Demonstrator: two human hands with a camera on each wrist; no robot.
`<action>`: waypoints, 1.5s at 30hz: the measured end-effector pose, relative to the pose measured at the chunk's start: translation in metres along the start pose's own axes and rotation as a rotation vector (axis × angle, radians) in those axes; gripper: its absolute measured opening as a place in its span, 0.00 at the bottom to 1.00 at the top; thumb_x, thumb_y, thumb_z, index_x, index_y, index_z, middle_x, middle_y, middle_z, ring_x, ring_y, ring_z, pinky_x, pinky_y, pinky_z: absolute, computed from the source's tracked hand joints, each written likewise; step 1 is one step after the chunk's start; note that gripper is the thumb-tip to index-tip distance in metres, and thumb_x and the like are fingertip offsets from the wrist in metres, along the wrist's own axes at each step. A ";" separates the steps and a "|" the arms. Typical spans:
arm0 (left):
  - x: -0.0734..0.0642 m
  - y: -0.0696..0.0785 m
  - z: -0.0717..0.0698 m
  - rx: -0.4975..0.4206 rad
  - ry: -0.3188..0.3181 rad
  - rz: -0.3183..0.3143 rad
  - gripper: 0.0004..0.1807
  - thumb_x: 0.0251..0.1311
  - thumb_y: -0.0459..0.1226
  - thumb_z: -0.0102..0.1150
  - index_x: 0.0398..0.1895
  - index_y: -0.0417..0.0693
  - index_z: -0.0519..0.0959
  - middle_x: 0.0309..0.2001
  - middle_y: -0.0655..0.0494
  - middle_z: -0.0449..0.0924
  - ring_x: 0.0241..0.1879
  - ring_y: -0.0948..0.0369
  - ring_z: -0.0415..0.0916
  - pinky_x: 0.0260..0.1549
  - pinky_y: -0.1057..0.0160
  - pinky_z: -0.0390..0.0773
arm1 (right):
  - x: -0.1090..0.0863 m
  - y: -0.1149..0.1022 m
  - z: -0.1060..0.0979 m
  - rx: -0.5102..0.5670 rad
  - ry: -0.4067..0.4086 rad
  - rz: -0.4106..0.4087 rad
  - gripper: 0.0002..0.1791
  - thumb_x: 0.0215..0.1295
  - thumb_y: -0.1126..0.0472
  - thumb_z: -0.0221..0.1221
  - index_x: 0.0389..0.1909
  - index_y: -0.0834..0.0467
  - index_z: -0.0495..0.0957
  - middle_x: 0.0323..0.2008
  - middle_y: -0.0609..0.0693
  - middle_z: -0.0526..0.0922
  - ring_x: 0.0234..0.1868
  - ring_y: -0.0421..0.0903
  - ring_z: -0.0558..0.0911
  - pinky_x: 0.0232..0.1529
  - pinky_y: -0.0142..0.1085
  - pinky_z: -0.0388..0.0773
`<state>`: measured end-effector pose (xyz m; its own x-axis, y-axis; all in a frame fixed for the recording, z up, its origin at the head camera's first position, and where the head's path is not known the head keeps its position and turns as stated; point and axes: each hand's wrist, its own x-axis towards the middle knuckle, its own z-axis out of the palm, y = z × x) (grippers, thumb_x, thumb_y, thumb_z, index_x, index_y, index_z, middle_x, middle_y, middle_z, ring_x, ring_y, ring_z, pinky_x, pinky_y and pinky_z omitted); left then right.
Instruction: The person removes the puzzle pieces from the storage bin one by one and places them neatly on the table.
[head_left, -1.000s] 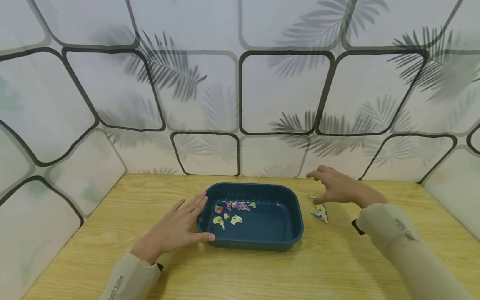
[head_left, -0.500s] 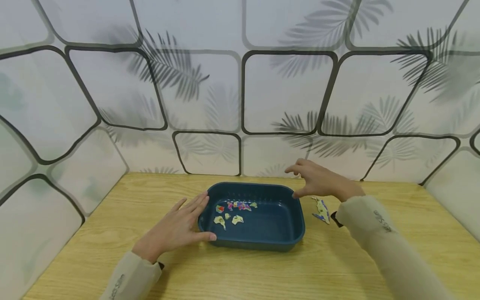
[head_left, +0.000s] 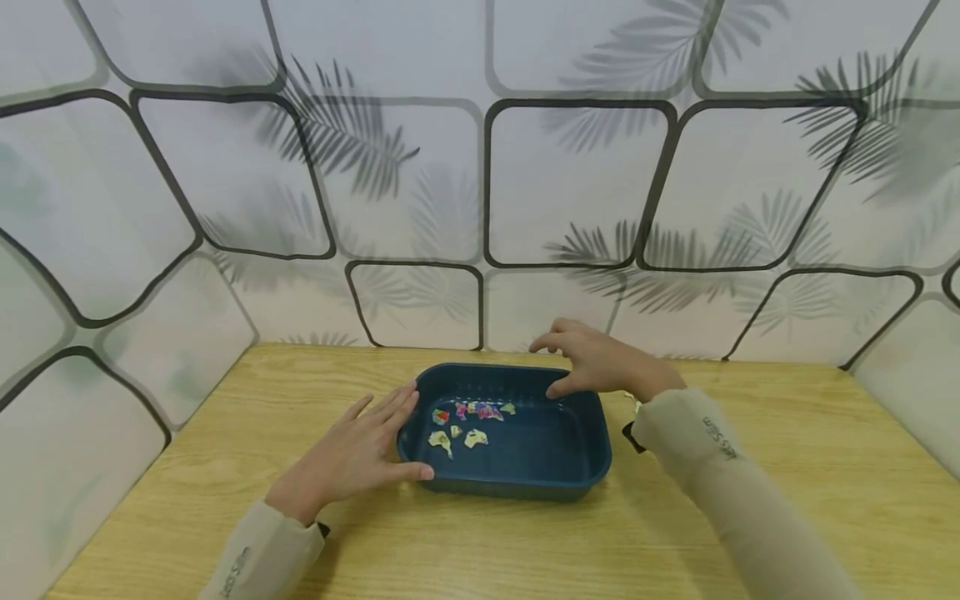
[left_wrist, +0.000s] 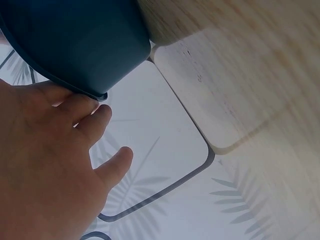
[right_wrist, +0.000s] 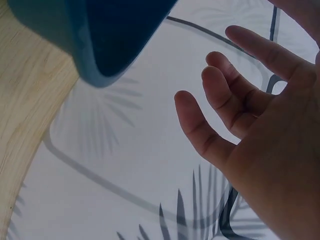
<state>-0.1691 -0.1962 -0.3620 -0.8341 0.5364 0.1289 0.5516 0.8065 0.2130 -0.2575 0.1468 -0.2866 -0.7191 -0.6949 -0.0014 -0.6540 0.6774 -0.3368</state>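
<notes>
A dark blue rectangular tray stands on the table, with several small flat irregular pieces in its left half. Some are cream, like this cream piece; others carry red, pink and purple print. My left hand rests on the tray's left end, fingers along the rim and thumb at the front corner. Over the back right of the tray, my right hand hovers with spread, slightly bent fingers and nothing between them. Beyond the right wall lies a larger cream piece, mostly hidden behind the right sleeve.
The wooden table runs back to a pale wall printed with dark outlines and palm leaves. Similar panels close in the left and right sides. Both forearms wear beige sleeves.
My right hand has moved left, from above the larger cream piece to over the tray's back right. That piece stays on the table, now mostly covered by the sleeve. My left hand stays put.
</notes>
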 end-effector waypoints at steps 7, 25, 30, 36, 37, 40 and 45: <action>-0.002 0.000 0.000 -0.002 -0.016 -0.009 0.57 0.62 0.69 0.54 0.76 0.30 0.57 0.79 0.40 0.51 0.76 0.45 0.53 0.70 0.34 0.51 | 0.011 -0.009 0.008 0.001 -0.017 -0.031 0.30 0.63 0.57 0.71 0.64 0.61 0.77 0.47 0.55 0.74 0.52 0.59 0.77 0.50 0.51 0.77; -0.001 -0.001 0.000 -0.017 -0.014 -0.007 0.57 0.63 0.68 0.54 0.77 0.30 0.57 0.79 0.41 0.51 0.76 0.46 0.53 0.70 0.34 0.51 | 0.036 -0.031 0.028 -0.005 -0.076 -0.106 0.27 0.60 0.58 0.72 0.61 0.57 0.81 0.46 0.54 0.74 0.45 0.51 0.73 0.48 0.44 0.75; 0.000 0.000 0.000 -0.013 -0.006 -0.005 0.56 0.63 0.68 0.54 0.76 0.30 0.58 0.78 0.40 0.52 0.76 0.45 0.54 0.69 0.34 0.52 | 0.042 -0.034 0.036 -0.024 -0.097 -0.132 0.26 0.60 0.58 0.72 0.60 0.56 0.81 0.46 0.53 0.74 0.45 0.50 0.73 0.48 0.44 0.75; 0.000 0.000 -0.001 -0.018 -0.006 -0.004 0.56 0.64 0.68 0.54 0.76 0.30 0.58 0.78 0.40 0.52 0.76 0.46 0.54 0.69 0.34 0.52 | 0.048 -0.035 0.045 -0.048 -0.107 -0.162 0.25 0.58 0.58 0.74 0.58 0.53 0.83 0.43 0.49 0.73 0.43 0.46 0.74 0.45 0.40 0.76; 0.000 0.000 -0.001 -0.017 -0.009 -0.004 0.56 0.64 0.68 0.54 0.76 0.30 0.58 0.78 0.40 0.52 0.76 0.46 0.53 0.70 0.34 0.52 | 0.049 -0.035 0.047 -0.039 -0.111 -0.159 0.25 0.58 0.59 0.74 0.58 0.53 0.83 0.43 0.48 0.73 0.44 0.46 0.74 0.45 0.39 0.76; 0.000 0.001 -0.002 -0.018 -0.020 -0.008 0.56 0.64 0.68 0.53 0.77 0.30 0.57 0.79 0.40 0.51 0.76 0.46 0.53 0.70 0.34 0.51 | 0.051 -0.035 0.050 -0.018 -0.122 -0.163 0.24 0.58 0.60 0.74 0.57 0.55 0.83 0.42 0.48 0.72 0.44 0.46 0.74 0.44 0.37 0.75; 0.000 0.001 -0.002 -0.023 -0.026 -0.012 0.56 0.64 0.68 0.54 0.77 0.31 0.57 0.79 0.40 0.51 0.77 0.46 0.52 0.70 0.34 0.51 | 0.053 -0.033 0.056 0.006 -0.130 -0.170 0.23 0.58 0.61 0.74 0.56 0.55 0.84 0.41 0.50 0.72 0.42 0.46 0.73 0.42 0.35 0.74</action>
<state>-0.1688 -0.1956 -0.3594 -0.8398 0.5335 0.1009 0.5411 0.8070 0.2367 -0.2611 0.0739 -0.3285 -0.5620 -0.8246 -0.0651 -0.7618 0.5466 -0.3477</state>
